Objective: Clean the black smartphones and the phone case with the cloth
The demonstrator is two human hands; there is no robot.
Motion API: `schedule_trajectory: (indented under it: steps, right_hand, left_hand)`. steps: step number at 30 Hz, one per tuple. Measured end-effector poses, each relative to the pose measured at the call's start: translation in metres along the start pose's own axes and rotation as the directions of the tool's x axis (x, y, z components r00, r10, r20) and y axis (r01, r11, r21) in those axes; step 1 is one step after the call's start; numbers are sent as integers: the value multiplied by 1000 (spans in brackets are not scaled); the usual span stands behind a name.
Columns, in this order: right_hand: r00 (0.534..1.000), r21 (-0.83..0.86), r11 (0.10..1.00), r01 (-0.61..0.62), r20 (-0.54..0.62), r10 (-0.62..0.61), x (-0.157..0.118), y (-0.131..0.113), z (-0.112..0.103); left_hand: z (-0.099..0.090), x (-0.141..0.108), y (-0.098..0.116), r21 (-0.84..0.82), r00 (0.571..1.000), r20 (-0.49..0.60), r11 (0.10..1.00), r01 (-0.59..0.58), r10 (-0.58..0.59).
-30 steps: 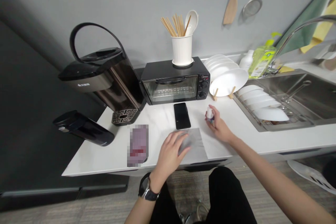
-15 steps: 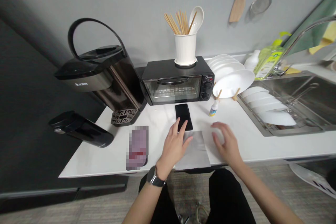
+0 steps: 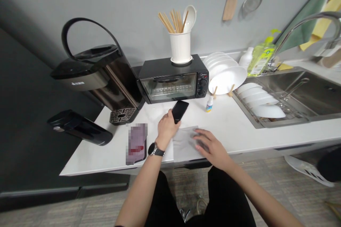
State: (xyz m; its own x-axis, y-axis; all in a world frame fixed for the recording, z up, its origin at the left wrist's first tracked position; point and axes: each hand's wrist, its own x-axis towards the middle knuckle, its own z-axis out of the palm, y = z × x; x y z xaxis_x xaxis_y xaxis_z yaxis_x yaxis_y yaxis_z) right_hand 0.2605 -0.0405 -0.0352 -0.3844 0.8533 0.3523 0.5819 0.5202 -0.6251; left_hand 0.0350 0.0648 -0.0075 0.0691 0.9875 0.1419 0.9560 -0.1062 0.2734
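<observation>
A black smartphone (image 3: pixel 180 110) lies tilted near the front of the toaster oven, dark screen up. My left hand (image 3: pixel 167 126), with a watch on the wrist, is closed around the phone's lower left side. Just below the phone, a thin light grey cloth (image 3: pixel 185 149) lies at the counter's front edge. Over the cloth's right part is my right hand (image 3: pixel 211 148), fingers apart and holding nothing; whether its fingertips touch the cloth I cannot tell. A small white bottle (image 3: pixel 209 104) with a blue and yellow label stands to the right of the phone.
A black toaster oven (image 3: pixel 170 81) carries a white holder (image 3: pixel 181 46) of chopsticks. To the left are a drink dispenser (image 3: pixel 101 81), a dark flask (image 3: pixel 80 127) and a blurred-out purple item (image 3: pixel 137 142). White plates (image 3: pixel 229 79) and a sink (image 3: pixel 314 92) are to the right.
My left hand has closed on the phone, which has turned clockwise. My right hand has moved left over the grey cloth. The view has shifted slightly to the right.
</observation>
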Motion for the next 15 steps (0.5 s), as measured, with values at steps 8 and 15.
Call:
schedule_trajectory:
  steps: [8, 15]
  right_hand:
    - [992, 74, 994, -82, -88, 88, 3, 10, 8]
    - [981, 217, 970, -110, -131, 141, 9, 9, -3]
  left_hand:
    - [4, 22, -13, -38, 999, 48, 999, -7, 9]
    - [-4, 14, -12, -65, 999, -12, 997, -52, 51]
